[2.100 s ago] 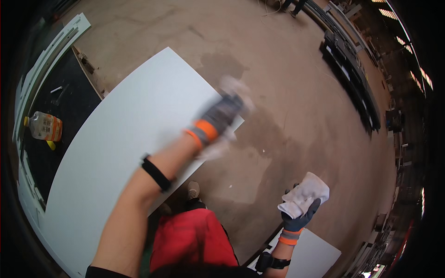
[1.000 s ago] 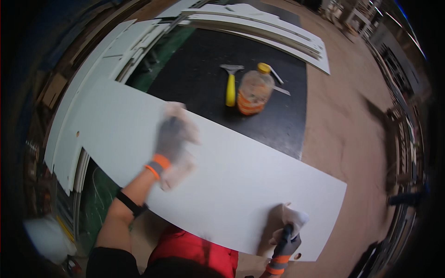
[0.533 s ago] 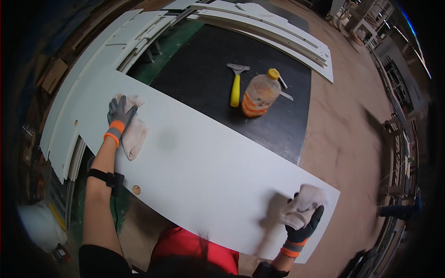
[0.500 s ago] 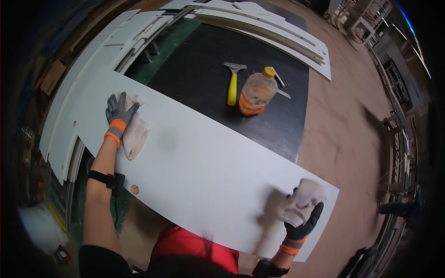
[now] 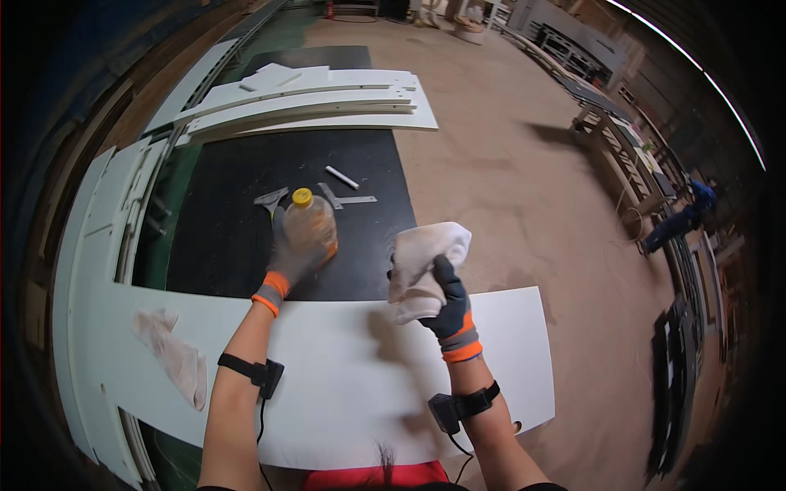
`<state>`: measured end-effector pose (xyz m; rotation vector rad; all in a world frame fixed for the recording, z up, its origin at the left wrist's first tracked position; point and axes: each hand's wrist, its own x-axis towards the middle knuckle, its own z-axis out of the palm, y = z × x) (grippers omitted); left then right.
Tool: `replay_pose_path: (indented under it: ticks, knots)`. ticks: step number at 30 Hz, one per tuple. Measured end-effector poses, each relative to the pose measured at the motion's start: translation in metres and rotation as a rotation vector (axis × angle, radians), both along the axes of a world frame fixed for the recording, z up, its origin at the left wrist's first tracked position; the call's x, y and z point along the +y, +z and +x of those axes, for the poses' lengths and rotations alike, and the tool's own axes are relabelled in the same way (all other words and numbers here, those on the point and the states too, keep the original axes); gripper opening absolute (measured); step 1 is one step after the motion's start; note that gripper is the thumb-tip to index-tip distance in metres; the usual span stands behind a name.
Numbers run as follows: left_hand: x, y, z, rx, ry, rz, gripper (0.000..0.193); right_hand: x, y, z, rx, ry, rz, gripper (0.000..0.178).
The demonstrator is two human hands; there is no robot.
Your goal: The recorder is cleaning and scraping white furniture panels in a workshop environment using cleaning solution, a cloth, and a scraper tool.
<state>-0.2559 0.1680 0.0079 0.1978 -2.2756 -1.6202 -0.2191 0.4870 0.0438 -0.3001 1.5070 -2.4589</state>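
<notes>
My left hand (image 5: 293, 252), in a grey glove with an orange cuff, is wrapped round the near left side of a clear plastic bottle (image 5: 315, 219) with a yellow cap and orange contents. The bottle is upright over the black surface. A folded whitish cloth (image 5: 426, 266) is gripped in my gloved right hand (image 5: 450, 304), held up above the far edge of a long white panel (image 5: 352, 385). A second cloth (image 5: 173, 353) lies crumpled on the panel's left part. Behind my left hand shows a scraper (image 5: 272, 199), its handle mostly hidden.
On the black surface (image 5: 221, 221) lie a white stick (image 5: 342, 177) and a small metal square (image 5: 352, 199). Stacked white boards (image 5: 327, 106) stand beyond, with more white boards (image 5: 90, 237) along the left. At the far right, a person in blue (image 5: 688, 214) is beside a workbench.
My left hand has left the cloth on the panel and taken hold of the bottle. My right hand has lifted its cloth off the panel's right end. The view has turned right.
</notes>
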Motion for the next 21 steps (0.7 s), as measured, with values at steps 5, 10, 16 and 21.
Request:
replay_pose_path:
  ticks: [5,10,16,21]
  knots:
    - [0.016,0.009,-0.012,0.044,0.049,-0.101,0.077,-0.016,0.01,0.012,0.386,-0.104,0.177,0.045]
    - [0.047,0.055,0.004,0.496,-0.192,-0.81,0.053,-0.007,-0.012,0.02,-0.227,0.065,-0.403,0.037]
    - [0.071,0.085,0.021,0.568,-0.304,-1.227,0.053,-0.01,-0.003,0.046,-0.423,0.13,-0.707,0.05]
    - [0.087,0.104,0.021,0.597,-0.3,-1.287,0.051,-0.003,0.011,0.06,-0.386,0.012,-0.748,0.058]
